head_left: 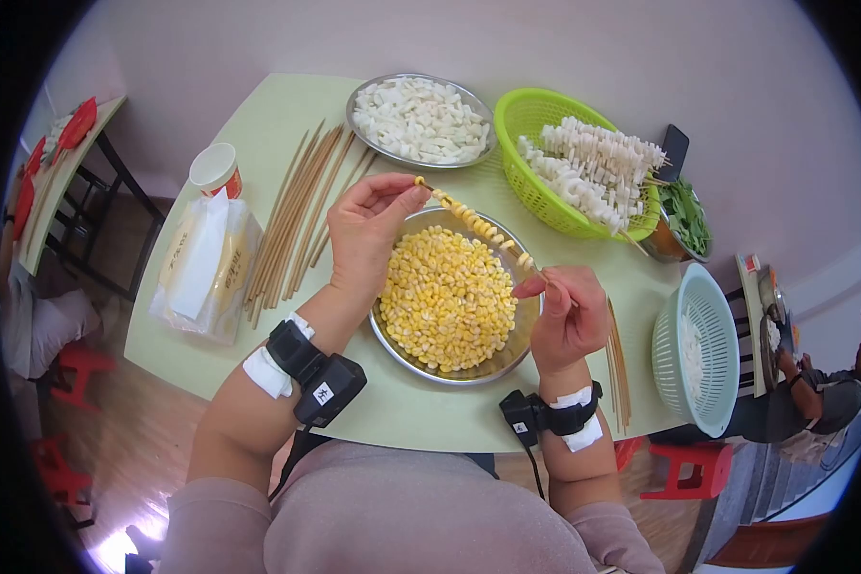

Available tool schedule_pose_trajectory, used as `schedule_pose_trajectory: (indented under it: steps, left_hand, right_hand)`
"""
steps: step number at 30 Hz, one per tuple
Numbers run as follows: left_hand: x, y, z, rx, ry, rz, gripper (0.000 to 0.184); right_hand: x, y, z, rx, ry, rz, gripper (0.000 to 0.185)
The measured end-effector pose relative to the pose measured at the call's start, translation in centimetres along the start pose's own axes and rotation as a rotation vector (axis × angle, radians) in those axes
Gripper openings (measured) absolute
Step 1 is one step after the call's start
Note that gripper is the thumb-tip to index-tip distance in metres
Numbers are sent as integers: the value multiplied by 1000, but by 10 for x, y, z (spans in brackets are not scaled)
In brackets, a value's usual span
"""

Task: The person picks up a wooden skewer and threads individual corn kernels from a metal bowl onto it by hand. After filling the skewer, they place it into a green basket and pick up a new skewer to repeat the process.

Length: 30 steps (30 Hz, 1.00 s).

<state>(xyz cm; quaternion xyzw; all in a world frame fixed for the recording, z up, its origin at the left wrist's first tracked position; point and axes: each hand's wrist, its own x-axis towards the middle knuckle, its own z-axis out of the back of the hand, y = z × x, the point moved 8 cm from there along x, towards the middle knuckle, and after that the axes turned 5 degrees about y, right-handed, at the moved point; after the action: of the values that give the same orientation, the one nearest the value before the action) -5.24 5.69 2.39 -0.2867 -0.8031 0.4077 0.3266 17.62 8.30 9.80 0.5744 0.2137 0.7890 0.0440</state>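
Note:
A thin skewer threaded with yellow corn kernels [478, 225] slants between my two hands, above the steel bowl. My left hand [373, 220] is closed in a pinch at its upper left end, by a kernel at the tip. Thumb and fingers of my right hand [569, 311] pinch the bare lower right end. Beneath lies a heap of loose corn kernels [445, 306] in the round steel bowl [383, 335].
Left are bare wooden skewers [297, 215], a tissue pack [206, 268] and a paper cup [216, 170]. Behind stand a steel dish [359, 129] of white pieces and a green basket [517, 143] of white skewers. A pale blue colander [670, 354] stands right. Other people sit at both sides.

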Motion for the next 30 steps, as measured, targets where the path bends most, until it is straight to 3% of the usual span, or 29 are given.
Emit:
schedule_pose_trajectory:
  steps: [5,18,23,27,30]
  left_hand:
    - [-5,-4,-8,65,44,-24,17]
    - [-5,-2,-12,136,135,-114,17]
    - [-2,2,-13,157,187,-83,18]
    - [-6,6,-23,226,282,-9,18]
    - [-7,12,-27,360,386,17,18]
  right_hand:
    - [3,3,-2,-67,52,38,7]
    - [1,-15,-7,28,92,-111,11]
    - [6,-25,-5,315,-45,-192,15]
    - [8,-37,10,292,-141,-270,17]
    - [8,-53,30,314,-336,-321,21]
